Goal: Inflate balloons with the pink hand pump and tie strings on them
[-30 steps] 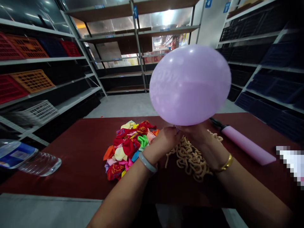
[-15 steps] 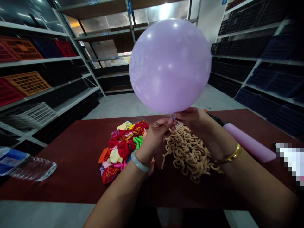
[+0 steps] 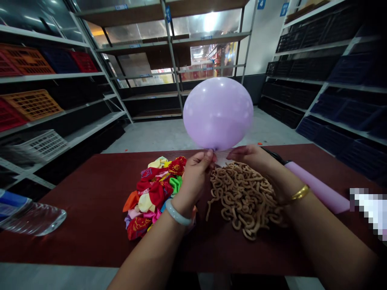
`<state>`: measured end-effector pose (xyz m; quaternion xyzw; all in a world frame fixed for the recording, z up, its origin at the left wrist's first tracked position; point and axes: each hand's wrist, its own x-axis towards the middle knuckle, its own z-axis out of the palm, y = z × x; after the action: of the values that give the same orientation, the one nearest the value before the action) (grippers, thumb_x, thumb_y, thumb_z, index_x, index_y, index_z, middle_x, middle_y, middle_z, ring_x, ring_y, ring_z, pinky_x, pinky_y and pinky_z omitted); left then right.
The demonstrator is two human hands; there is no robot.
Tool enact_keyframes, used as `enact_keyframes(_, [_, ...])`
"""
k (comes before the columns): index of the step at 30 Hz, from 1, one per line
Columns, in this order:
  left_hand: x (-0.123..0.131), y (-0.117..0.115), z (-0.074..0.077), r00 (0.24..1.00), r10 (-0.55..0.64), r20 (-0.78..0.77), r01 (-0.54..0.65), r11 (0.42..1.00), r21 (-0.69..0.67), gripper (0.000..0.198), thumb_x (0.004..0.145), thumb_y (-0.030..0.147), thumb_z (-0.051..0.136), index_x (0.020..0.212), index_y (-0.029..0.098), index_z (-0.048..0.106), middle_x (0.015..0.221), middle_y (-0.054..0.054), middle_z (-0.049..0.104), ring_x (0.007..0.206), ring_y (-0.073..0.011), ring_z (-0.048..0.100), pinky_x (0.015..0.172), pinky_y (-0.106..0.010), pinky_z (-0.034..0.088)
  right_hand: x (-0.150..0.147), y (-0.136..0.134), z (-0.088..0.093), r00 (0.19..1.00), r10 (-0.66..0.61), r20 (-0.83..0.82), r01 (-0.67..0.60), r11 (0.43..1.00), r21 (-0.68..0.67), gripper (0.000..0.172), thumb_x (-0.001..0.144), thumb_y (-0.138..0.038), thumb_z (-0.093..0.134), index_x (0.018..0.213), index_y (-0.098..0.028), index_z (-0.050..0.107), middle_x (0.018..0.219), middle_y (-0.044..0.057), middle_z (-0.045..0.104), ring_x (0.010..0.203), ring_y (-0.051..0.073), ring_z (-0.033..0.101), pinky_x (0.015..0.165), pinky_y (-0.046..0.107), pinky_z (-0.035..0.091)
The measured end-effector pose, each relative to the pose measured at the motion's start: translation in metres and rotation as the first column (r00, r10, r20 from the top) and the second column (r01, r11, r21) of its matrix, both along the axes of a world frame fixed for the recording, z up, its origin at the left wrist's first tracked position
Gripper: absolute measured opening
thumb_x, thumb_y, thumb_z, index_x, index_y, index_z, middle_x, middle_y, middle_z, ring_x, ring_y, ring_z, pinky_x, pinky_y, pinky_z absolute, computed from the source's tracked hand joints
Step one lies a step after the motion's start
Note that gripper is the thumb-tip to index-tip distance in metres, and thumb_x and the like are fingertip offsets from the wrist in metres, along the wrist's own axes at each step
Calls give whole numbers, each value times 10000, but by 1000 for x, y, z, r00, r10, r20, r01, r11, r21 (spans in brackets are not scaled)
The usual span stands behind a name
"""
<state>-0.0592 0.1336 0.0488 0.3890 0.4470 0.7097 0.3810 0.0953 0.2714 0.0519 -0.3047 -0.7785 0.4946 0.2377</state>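
Note:
A round light purple balloon (image 3: pixel 217 114), inflated, stands upright above the table. My left hand (image 3: pixel 198 169) pinches its neck from below between thumb and fingers. To the right of the neck, apart from the balloon, my right hand (image 3: pixel 250 159) is held with its fingers stretched out to the left and nothing visible in them. Under it lies a heap of tan curly cords (image 3: pixel 244 197). Left of my left hand is a pile of uninflated balloons (image 3: pixel 155 193) in red, yellow, green, orange and pink, partly hidden behind my forearm.
A clear plastic bottle (image 3: pixel 33 215) with a blue label lies at the table's left. Toward the right is a pink tube (image 3: pixel 317 187) with a black end. All this rests on a dark red table (image 3: pixel 90 193). Shelves hold an orange crate (image 3: pixel 33 104) and other crates around.
The balloon looks clearly smaller and sits lower in view. My right hand has come off its neck and moved a little to the right, while my left hand keeps its pinch.

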Motion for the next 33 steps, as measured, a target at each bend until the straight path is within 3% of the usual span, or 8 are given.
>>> enact_keyframes(6, [-4,-2,12,921,-71,384,52,997,59,232,806,333,721,704,154,614,637,28,510,563,-53,460,475,-171,316,28,27,-7,964,29,264,-151,877,457,157,741,-362,690,768,-227,766,846,52,717,792,187,626,729,315,463])
enact_keyframes(10, [-12,-2,13,877,-97,471,62,994,88,191,841,291,690,730,159,610,647,35,515,575,-48,486,489,-162,360,40,20,5,914,76,398,-269,849,455,75,719,-314,720,745,-262,768,774,27,699,731,178,592,692,321,425])
enact_keyframes(14, [-20,2,9,874,-101,475,59,993,103,163,846,279,687,760,165,609,647,37,520,567,-49,495,472,-163,355,60,-11,22,781,383,493,-576,746,333,126,797,-375,690,838,-295,779,853,17,699,857,193,600,810,345,426])
enact_keyframes(17, [-21,3,9,870,-115,480,73,992,106,162,840,279,697,764,167,607,645,37,513,563,-50,492,457,-166,346,76,-43,23,723,469,507,-658,692,299,133,828,-389,677,898,-323,770,926,10,682,949,195,581,894,361,392])
enact_keyframes(21, [-14,1,13,868,-144,475,98,988,121,158,838,267,700,763,165,605,657,38,504,563,-49,481,440,-168,334,90,-73,6,751,347,561,-603,705,372,168,791,-358,724,958,-346,735,1041,9,653,1037,227,544,885,381,375])
enact_keyframes(25, [-9,0,14,872,-169,459,119,984,135,153,837,264,700,766,163,609,656,38,494,565,-51,474,426,-169,314,94,-77,-8,802,186,568,-510,708,489,46,826,-259,670,797,-266,705,965,29,653,1019,241,538,888,405,363])
enact_keyframes(30, [-11,0,10,880,-183,438,138,981,133,165,838,293,701,774,162,623,684,29,515,589,-51,489,443,-172,330,98,-64,6,890,211,404,-401,784,474,192,940,-328,513,882,-226,665,1011,57,651,998,202,556,902,374,401])
enact_keyframes(33, [-12,0,9,884,-184,430,145,982,121,174,829,297,712,771,157,627,681,30,516,595,-50,494,461,-165,348,100,-61,10,850,308,427,-489,763,422,168,923,-336,540,953,-240,675,1047,55,654,1021,198,563,920,368,406])
